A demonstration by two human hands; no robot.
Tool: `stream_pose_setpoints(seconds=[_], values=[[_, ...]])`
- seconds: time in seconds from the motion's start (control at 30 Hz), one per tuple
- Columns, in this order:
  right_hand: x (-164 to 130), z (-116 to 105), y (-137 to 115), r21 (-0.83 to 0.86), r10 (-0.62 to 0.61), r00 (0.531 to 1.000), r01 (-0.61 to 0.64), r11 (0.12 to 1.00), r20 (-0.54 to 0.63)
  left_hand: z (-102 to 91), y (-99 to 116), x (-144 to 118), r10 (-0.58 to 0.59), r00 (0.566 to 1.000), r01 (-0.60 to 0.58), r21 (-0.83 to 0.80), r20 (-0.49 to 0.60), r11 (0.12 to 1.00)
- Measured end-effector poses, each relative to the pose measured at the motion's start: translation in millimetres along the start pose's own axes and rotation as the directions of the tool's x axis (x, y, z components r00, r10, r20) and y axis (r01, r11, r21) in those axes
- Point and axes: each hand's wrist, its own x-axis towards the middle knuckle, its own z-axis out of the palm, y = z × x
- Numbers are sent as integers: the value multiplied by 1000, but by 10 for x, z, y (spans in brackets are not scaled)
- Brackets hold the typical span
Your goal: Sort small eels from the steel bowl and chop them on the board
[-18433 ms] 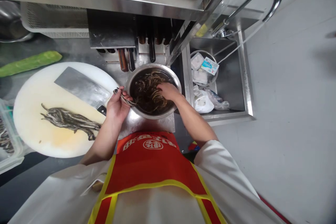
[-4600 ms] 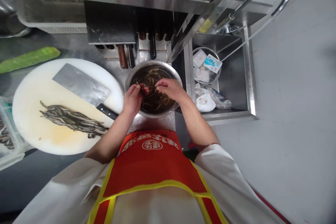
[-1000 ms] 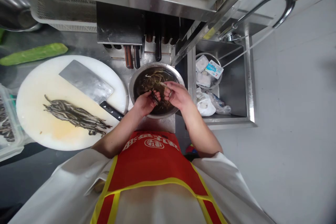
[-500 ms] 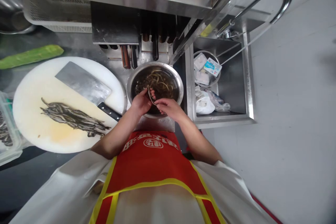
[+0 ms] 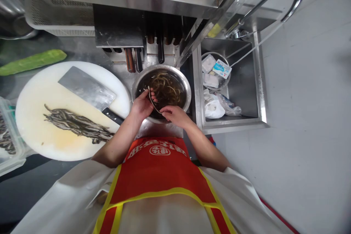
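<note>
Two hands (image 5: 142, 105) hold one slender strip (image 5: 151, 99) between them over one metal bowl (image 5: 188, 91), near one cleaver (image 5: 87, 87).

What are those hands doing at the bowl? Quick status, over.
Left hand and right hand pinching one strip between them. More strips in bowl. Cleaver on board, handle near left forearm.

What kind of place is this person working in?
Most likely a commercial kitchen: a cleaver lies on a round white cutting board, beside a metal knife rack, with a stainless steel sink to the right.
</note>
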Motion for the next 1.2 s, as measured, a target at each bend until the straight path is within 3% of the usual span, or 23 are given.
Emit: stream_pose_setpoints(seconds=[0.2, 0.33, 0.43, 0.5, 0.67, 0.83, 0.9, 1.0, 1.1, 1.2], values=[[4, 20, 6, -102, -62, 998, 65, 993, 29, -22, 27, -36, 59, 998, -62, 68, 37, 996], [-33, 19, -7, -300, -180, 967, 228, 926, 180, -61, 150, -126, 155, 986, -162, 132, 65, 978], [-16, -20, -6, -394, -188, 947, 282, 875, 260, -116, 247, -205, 217, 973, -227, 166, 78, 960], [57, -74, 0, -462, -145, 967, 229, 857, 211, -160, 280, -246, 239, 967, -250, 178, 85, 952], [451, -191, 27, -651, -32, 998, -12, 759, -55, -235, 251, -289, 241, 967, -254, 197, 87, 947], [781, -197, 11, -754, -1, 999, -28, 656, -38, -229, 188, -306, 231, 969, -244, 180, 89, 953], [825, -244, -9, -728, -18, 999, -12, 686, -34, -212, 171, -313, 217, 973, -227, 169, 75, 959], [823, -398, -45, -585, -115, 991, 55, 809, -66, -180, 140, -304, 190, 981, -193, 129, 37, 973], [785, -565, -96, -334, -162, 975, 104, 937, -151, -144, 88, -259, 117, 993, -116, 61, -23, 991], [738, -652, -176, 7, -149, 962, 155, 988, -227, -106, 7, -190, 3, 999, -3, -4, -44, 1000]])
